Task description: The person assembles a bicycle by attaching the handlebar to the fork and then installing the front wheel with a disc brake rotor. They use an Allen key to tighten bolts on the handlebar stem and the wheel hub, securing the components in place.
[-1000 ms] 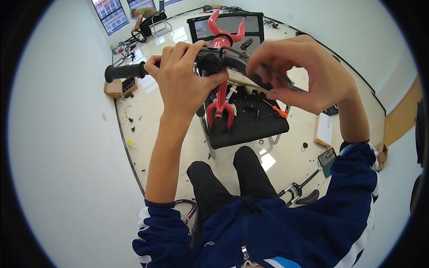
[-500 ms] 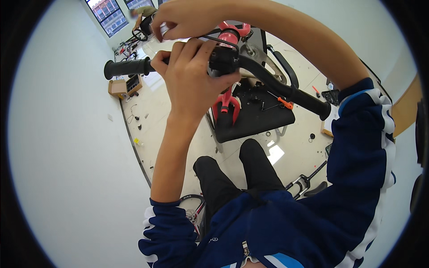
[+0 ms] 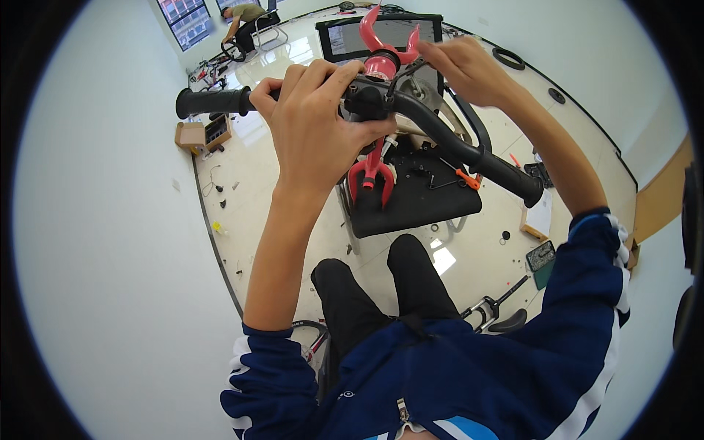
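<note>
A black bicycle handlebar (image 3: 440, 136) with rubber grips lies across the upper middle, fixed at a stem clamp (image 3: 369, 101). My left hand (image 3: 317, 121) is wrapped over the bar and clamp, fingers on the far side and thumb on the near side. A dark hex key (image 3: 398, 81) stands at the clamp and bends toward the far right. My right hand (image 3: 469, 70) pinches the key's outer end, its fingertips beside the red fork (image 3: 380, 67). The fork's prongs point away from me. Where the key's tip seats is hard to make out.
A black-seated chair (image 3: 418, 209) below holds a second red fork (image 3: 371, 180), an orange-handled screwdriver (image 3: 466, 176) and small parts. An open cardboard box (image 3: 192, 137) sits by the left wall. Another person (image 3: 246, 26) bends over a wheel at the far left.
My right hand has swung from the far left, above my left hand, round to the right of the clamp, turning the hex key with it. My left hand keeps its hold.
</note>
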`<state>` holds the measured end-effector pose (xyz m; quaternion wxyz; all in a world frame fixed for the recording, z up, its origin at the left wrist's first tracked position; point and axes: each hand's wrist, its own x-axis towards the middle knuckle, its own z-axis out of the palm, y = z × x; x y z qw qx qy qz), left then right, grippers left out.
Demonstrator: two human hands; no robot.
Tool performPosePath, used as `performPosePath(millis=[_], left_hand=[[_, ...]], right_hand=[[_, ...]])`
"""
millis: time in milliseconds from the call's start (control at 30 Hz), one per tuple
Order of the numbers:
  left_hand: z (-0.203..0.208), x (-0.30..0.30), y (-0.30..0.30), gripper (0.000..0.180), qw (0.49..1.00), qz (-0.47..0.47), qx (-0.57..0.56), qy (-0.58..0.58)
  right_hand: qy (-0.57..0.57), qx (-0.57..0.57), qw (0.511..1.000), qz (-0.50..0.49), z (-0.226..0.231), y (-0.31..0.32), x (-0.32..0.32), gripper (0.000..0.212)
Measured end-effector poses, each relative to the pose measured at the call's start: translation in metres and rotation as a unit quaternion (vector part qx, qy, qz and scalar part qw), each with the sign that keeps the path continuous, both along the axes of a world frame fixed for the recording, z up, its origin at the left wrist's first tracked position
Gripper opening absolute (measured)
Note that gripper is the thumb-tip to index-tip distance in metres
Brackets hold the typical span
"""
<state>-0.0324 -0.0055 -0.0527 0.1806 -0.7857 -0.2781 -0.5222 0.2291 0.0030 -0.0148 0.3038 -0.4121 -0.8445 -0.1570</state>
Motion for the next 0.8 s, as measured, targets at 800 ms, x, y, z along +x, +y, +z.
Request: performPosePath(millis=[800], left_hand=[[0.002, 0.006, -0.003, 0.062, 0.998, 0.049, -0.023, 0.015]], right_hand=[[-0.170, -0.082, 0.974, -0.121, 0.039, -0.101, -0.054, 0.032]])
